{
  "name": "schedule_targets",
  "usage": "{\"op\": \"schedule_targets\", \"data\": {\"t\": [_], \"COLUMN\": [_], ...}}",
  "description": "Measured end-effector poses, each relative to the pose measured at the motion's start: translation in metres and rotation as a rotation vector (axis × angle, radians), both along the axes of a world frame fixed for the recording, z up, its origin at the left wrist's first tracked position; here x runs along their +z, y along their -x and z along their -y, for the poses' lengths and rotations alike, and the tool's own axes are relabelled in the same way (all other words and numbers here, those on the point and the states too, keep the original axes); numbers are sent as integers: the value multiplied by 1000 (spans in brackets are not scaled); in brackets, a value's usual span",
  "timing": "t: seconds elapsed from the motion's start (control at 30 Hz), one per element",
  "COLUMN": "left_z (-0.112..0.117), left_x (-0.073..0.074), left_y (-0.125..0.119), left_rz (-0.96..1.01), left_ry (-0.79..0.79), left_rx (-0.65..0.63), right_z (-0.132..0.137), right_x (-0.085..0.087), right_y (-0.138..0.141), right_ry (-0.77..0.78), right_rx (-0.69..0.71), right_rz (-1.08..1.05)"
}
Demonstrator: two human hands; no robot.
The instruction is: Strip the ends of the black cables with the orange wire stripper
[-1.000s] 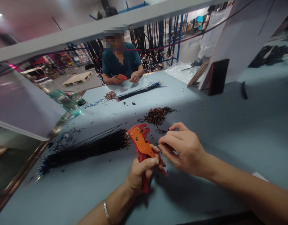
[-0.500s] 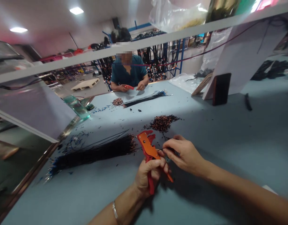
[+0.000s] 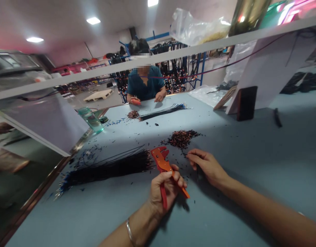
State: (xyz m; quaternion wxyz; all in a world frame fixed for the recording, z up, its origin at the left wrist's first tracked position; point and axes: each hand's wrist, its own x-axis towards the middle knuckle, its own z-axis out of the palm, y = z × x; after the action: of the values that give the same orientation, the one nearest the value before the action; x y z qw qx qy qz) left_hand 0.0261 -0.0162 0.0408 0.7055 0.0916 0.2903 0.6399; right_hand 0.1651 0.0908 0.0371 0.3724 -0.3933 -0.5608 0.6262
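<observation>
My left hand is wrapped around the handles of an orange and red wire stripper, whose head points up and away from me. To the right, my right hand has thumb and fingertips pinched together just above the table, close to a pile of small dark and copper-coloured clippings. Whatever sits in that pinch is too small to make out. A thick bundle of black wires lies left of the stripper, with copper-coloured ends towards it and blue ends at the far left.
Across the blue-grey table sits a co-worker with a red tool, behind a second wire bundle and clipping pile. A green bottle stands left. A dark phone-like slab leans right. A white bar crosses above.
My right hand has moved slightly away from the wire stripper, towards the right and the clippings. The stripper's handles look a little further apart. The whole view has shifted slightly.
</observation>
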Motion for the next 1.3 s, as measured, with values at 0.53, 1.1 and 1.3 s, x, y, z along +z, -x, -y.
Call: {"op": "schedule_targets", "data": {"t": [0.53,1.1,1.3], "left_z": [2,5,1], "left_x": [5,7,5], "left_y": [5,8,10], "left_rz": [-31,-46,-44], "left_ry": [-87,-100,-72], "left_rx": [-139,-147,-122], "right_z": [4,3,1], "right_x": [-3,-5,-2], "right_y": [7,11,9], "right_ry": [-36,-71,-80], "right_rx": [30,65,86], "right_rz": [-4,62,77]}}
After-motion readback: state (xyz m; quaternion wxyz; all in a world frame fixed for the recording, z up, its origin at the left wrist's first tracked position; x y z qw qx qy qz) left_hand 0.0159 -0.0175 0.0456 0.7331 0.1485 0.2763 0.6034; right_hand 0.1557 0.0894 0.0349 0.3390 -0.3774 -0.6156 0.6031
